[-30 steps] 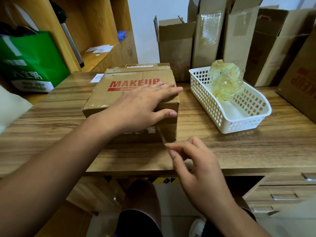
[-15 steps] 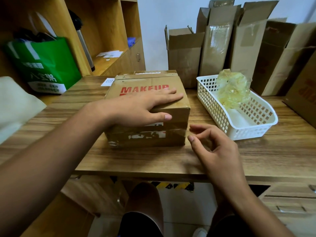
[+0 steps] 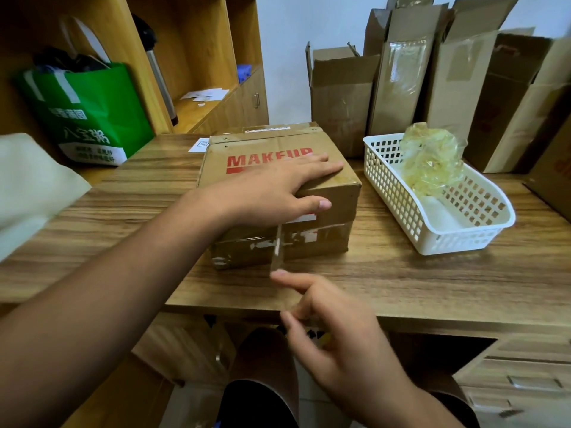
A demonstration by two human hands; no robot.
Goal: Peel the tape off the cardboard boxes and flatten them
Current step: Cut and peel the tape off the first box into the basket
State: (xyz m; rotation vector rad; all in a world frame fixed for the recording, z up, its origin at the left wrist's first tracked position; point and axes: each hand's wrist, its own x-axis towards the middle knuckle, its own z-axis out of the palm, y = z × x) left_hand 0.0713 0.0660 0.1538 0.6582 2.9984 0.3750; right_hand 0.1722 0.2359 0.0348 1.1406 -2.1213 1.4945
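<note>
Cardboard box [image 3: 338, 208] sits on the table [image 3: 401, 279] beside the white basket [image 3: 438, 239]; it looks light with a stiff shell, so your left hand [image 3: 272, 193] lies flat on top, fingers straight and close together, thumb down the front face. The tape strip [image 3: 277, 251] is thin, clingy and likely to tear, so grip it near the peel line. Your right hand [image 3: 336, 335] seems to pinch its free end between thumb and loosely curled fingers, though it's blurred.

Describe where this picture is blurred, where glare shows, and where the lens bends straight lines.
Head view: the right hand, pinching a tape strip, is smeared by motion; the box under the left hand is sharp, its red print readable; glare whitens the tape patch on a tall carton at the back; the wide lens tilts and bows the shelf uprights.
</note>
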